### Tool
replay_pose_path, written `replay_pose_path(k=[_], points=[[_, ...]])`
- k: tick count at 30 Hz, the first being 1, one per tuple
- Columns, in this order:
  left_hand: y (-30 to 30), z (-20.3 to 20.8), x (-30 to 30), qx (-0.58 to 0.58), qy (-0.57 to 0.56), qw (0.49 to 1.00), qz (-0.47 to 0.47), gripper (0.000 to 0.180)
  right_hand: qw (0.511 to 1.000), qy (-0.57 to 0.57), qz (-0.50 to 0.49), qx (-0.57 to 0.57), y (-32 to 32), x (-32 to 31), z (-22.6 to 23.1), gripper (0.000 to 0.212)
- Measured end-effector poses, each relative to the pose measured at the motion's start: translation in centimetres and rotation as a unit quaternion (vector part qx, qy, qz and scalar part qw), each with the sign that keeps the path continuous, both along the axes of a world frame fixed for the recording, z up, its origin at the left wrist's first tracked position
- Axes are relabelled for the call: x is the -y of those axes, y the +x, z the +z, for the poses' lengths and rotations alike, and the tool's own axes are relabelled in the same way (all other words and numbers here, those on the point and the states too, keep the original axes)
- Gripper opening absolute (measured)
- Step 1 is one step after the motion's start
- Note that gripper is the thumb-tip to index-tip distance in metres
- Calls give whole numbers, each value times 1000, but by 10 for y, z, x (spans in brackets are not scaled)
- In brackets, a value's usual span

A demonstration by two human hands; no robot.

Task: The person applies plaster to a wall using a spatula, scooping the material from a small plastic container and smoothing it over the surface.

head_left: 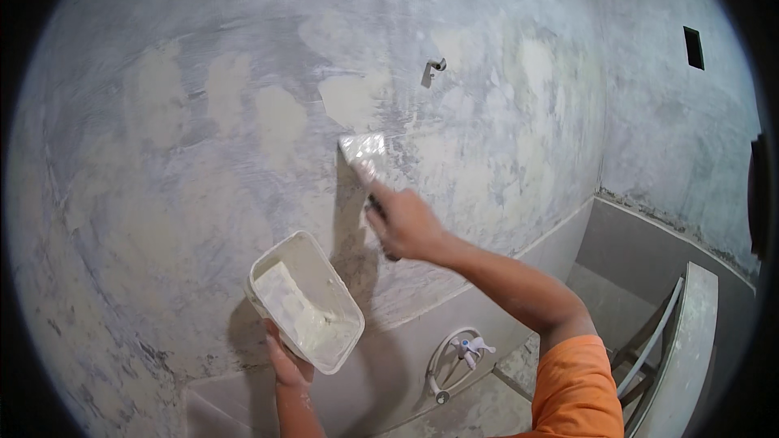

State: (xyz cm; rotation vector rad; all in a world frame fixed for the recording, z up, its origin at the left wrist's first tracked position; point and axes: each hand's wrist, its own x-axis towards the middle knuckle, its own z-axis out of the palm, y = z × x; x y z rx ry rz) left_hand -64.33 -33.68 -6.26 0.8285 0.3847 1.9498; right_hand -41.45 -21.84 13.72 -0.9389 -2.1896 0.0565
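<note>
White putty fills a plastic tub (pixel 307 302) gripped from below by the left hand (pixel 288 363), while the right hand (pixel 406 225) clasps a putty knife (pixel 364 154) against the grey wall (pixel 203 113).

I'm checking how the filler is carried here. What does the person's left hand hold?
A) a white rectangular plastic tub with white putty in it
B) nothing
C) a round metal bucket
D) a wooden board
A: the left hand grips from below the white rectangular plastic tub, while the right hand presses a flat metal putty knife to the grey plastered wall.
</note>
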Motion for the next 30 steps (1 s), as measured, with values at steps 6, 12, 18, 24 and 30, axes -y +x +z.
replay_pose_path(k=[6,12,18,24,30], points=[[0,8,15,51,-36,998,18,68,965,109,-70,-229,55,-50,51,41],[-4,2,15,1,-25,999,30,72,1000,19,16,-13,-3,-3,-24,58],[-10,19,23,-21,5,1000,19,69,968,116,-1,-223,8,-48,72,50],[-17,18,36,-18,22,999,38,68,990,103,16,-94,-25,-37,4,53],[-15,22,30,-10,3,999,44,67,993,91,8,-71,-33,-17,16,44]])
